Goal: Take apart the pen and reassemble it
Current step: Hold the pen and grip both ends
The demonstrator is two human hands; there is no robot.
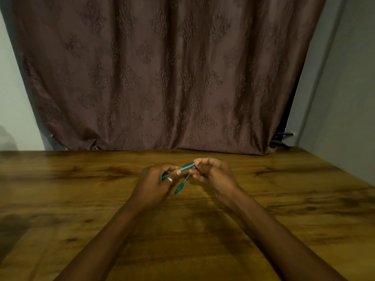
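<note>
While both hands are raised over the surface (81, 199), two teal pen pieces show: the left hand (156, 179) grips the upper pen section (187, 166), and the right hand (211, 173) pinches the lower pen section (181, 184), which slants downward. Fingers hide the inner ends of both.

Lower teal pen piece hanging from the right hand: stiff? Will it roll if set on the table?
Probably stiff: the lower teal pen piece hangs straight though the right hand seems to pinch only its top end. Likely light, since fingertips alone carry it. It looks slim and round, so it may well roll on the smooth wooden table.
</note>
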